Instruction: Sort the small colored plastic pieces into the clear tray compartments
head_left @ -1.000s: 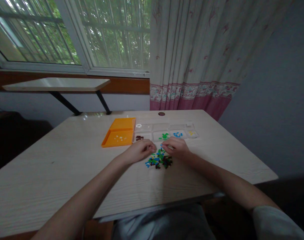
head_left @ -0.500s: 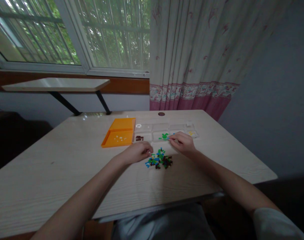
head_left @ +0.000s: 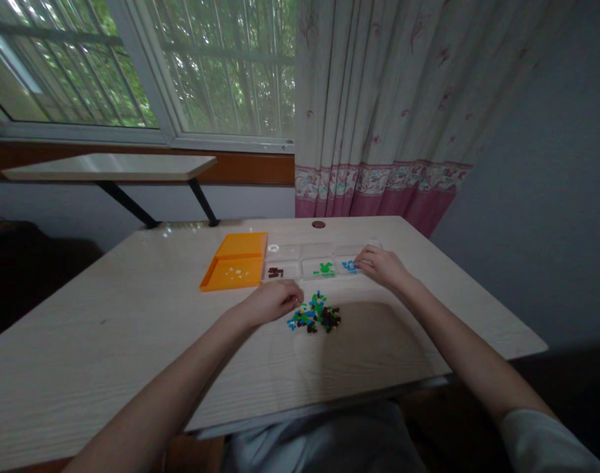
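A mixed pile of small blue, green and dark brown pieces (head_left: 313,315) lies on the table. At its left edge, my left hand (head_left: 278,299) is closed with fingers curled; anything inside them is hidden. My right hand (head_left: 382,266) reaches to the clear compartment tray (head_left: 317,250), fingertips pinched beside the small blue pieces (head_left: 349,266) in a front compartment. I cannot make out what its fingertips hold. In the compartment to the left are green pieces (head_left: 324,269), and farther left are brown pieces (head_left: 275,272).
Left of the clear tray stands an orange tray (head_left: 240,245) with several small white pieces (head_left: 237,272) in its front part. A small white ring (head_left: 273,248) sits in a rear compartment. A raised shelf (head_left: 117,167) stands at the back left of the table (head_left: 146,328).
My right hand has moved right, from beside the green compartment to the blue one, uncovering the blue pieces. My left hand stays by the pile, its fingers slightly shifted.
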`<state>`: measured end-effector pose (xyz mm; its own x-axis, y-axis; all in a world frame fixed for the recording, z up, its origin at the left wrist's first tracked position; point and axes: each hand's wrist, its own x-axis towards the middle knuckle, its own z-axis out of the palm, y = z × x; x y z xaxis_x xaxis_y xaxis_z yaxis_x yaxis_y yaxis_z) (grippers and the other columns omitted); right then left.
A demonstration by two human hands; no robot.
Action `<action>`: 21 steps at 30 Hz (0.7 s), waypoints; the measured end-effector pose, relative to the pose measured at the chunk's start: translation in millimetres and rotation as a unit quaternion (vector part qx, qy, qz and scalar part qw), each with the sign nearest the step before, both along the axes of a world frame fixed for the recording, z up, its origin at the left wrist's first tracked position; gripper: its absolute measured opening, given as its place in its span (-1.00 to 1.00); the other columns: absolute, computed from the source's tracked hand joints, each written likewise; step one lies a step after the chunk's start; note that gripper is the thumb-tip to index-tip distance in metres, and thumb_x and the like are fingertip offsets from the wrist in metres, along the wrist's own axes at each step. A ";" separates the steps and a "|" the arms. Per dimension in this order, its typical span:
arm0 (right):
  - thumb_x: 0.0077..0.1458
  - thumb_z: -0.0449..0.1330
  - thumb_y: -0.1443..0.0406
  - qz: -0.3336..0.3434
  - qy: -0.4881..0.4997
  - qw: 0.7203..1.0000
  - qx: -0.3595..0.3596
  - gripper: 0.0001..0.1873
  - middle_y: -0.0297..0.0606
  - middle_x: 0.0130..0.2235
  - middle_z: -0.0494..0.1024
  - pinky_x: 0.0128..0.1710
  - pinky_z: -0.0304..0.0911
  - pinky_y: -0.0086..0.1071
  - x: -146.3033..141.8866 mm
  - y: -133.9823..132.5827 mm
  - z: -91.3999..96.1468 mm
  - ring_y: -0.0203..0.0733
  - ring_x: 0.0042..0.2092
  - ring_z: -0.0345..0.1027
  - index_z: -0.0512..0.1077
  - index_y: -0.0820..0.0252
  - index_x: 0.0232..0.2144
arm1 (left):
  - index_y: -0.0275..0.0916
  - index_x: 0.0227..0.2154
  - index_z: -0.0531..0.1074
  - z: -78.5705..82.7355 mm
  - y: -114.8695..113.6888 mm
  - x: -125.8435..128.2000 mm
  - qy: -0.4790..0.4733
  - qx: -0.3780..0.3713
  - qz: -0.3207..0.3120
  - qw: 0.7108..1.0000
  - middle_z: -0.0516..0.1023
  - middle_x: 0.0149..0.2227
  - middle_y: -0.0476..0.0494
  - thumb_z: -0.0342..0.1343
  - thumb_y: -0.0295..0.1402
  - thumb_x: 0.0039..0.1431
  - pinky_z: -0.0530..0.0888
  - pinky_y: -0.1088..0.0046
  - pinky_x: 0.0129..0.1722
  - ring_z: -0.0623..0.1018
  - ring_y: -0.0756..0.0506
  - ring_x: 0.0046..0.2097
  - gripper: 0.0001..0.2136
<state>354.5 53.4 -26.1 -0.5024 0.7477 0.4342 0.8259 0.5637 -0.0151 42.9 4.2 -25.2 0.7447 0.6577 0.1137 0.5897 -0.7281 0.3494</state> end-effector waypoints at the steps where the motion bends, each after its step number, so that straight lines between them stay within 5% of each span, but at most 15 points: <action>1: 0.12 0.06 0.23 -0.012 0.003 1.000 -0.010 -0.81 -0.30 -0.26 0.48 -0.35 0.16 -0.47 1.8 1.8 -1.8 -0.27 -0.28 0.35 0.47 0.11 -0.33 | -0.26 -0.36 0.43 -0.2 0.0 0.0 0.000 0.002 0.000 1.000 0.46 -0.35 -0.11 -0.07 -0.43 0.11 0.33 0.53 -0.28 0.43 -0.02 -0.29 -0.83; 11: 0.13 0.02 0.25 -0.039 0.061 0.997 -0.025 -0.78 -0.27 -0.26 0.49 -0.26 0.20 -0.42 -7.0 0.0 -2.4 -0.24 -0.23 0.35 0.46 0.14 -0.30 | -0.25 -0.38 0.41 -3.1 0.1 0.9 0.000 0.011 0.003 1.000 0.44 -0.37 -0.10 -0.08 -0.39 0.13 0.32 0.54 -0.31 0.42 -0.02 -0.32 -0.84; 21: 0.10 0.08 0.22 0.148 0.085 0.985 0.012 -0.81 -0.28 -0.29 0.51 -0.32 0.21 -0.51 -70.6 -38.4 -10.5 -0.31 -0.27 0.36 0.45 0.13 -0.28 | -0.30 -0.36 0.38 -7.7 -1.6 11.2 -0.147 -0.056 0.072 0.985 0.43 -0.38 -0.10 -0.10 -0.34 0.15 0.29 0.54 -0.36 0.38 0.00 -0.35 -0.81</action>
<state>283.9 15.1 -36.6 -0.6155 0.5671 0.5474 0.6111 0.7819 -0.1229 54.1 2.5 -32.8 0.5879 0.7751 0.2316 0.5458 -0.5913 0.5937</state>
